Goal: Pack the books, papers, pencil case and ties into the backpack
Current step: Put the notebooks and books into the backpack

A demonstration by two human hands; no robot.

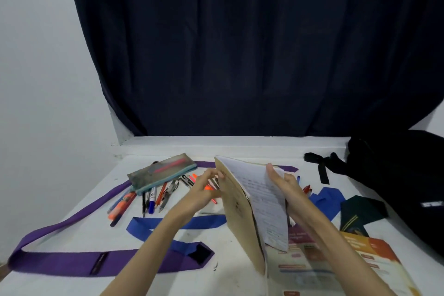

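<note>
My right hand (286,185) grips the far edge of the notebook (252,202), thumb on the handwritten pages, fingers curled behind them. My left hand (206,187) pinches the tan cover's upper edge with its fingertips; motion blur there, so the exact finger placement is unclear. The notebook stands on its lower edge, held up off the table (72,281), half open, written pages facing right, cover facing left.

Under and right of the notebook: a printed sheet or booklet with orange and purple blocks (336,262), lying flat at the table's near right. Just behind my left hand, loose pens and markers (149,197) lie scattered, some orange, some blue, some black. Touching that pile on its far side sits the grey mesh pencil case (163,173) with a teal zip, tilted diagonally.

The purple tie (72,259) loops across the left half of the table, its far stretch running behind the pencil case and notebook. The blue tie (173,223) lies between my forearms and reappears right of the notebook. The dark green tie (360,211) lies folded near the right edge. The black backpack (403,175) sits at far right, straps trailing onto the table. Dark curtain (240,43) behind.
</note>
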